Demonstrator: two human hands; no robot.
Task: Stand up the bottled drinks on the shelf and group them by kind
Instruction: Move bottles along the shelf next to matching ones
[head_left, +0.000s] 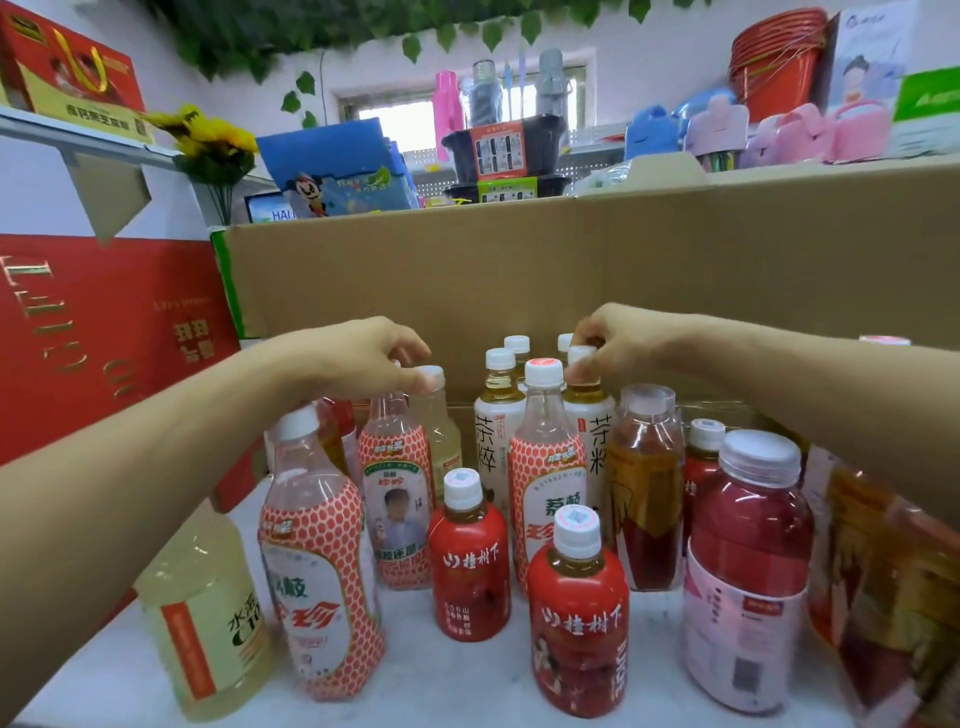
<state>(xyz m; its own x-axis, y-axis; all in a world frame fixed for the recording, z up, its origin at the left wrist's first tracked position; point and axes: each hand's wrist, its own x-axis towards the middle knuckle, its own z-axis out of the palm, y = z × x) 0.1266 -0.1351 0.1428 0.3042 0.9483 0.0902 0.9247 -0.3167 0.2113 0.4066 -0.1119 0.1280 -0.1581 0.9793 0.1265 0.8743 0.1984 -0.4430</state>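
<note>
Step in hand: the person is grouping the drinks by kind, I judge; every bottle in view is already standing upright on the shelf (457, 680).
Left hand: the left hand (363, 358), left of centre, is pinching the white cap of a pale yellow bottle (444, 441).
Right hand: the right hand (618, 345), right of centre, is grasping the cap of a tea bottle (592, 447) in the back rows.
Kinds: a second tea bottle (496, 436) is standing near it; small red bottles (470, 561) and net-patterned bottles (322, 561) are mixing in front.
Next move: probably lifting each held bottle and setting it beside its own kind; this is calling for a firm grip, because the neighbours are standing close.
Surface: the shelf is showing pale between the bottles.
Room: a cardboard wall (519, 270) is standing behind; red cartons (104, 338) are lying at the left; green leaves (363, 26) are hanging at the top.
</note>
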